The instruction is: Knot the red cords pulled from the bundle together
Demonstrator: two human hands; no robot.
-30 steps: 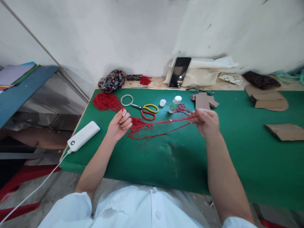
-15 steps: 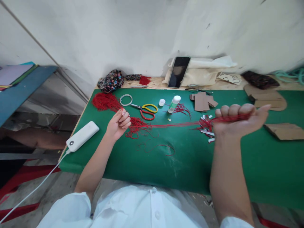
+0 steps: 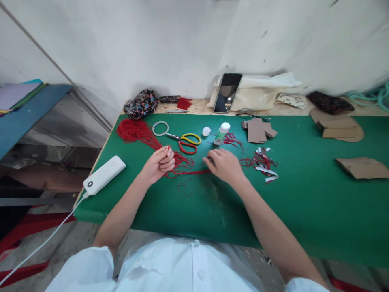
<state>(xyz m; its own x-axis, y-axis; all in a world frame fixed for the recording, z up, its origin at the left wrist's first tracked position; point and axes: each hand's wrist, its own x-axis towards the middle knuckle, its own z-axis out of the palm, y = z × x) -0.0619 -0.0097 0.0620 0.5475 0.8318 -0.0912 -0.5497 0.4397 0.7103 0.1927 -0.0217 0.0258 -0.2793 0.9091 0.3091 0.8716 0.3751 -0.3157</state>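
Observation:
My left hand is closed, with thumb and fingertips pinching red threads. A loose bundle of these threads spreads toward the table's far left corner, and more tangled strands lie beneath and right of this hand. My right hand is over the middle of the table, thumb and forefinger apart. A line of red thread runs along the table to it and passes under it. To its right, loose ends lie beside a small heap of red threads and white strips.
Scissors, a ring, a glue stick and its cap lie beyond my hands. A power bank is at left. Cardboard pieces lie right of the glue. A phone leans at the back.
My right hand has come back leftward from the far right and its grip on the threads has loosened. The stretched strands now lie slack. My left hand has shifted slightly right and nearer.

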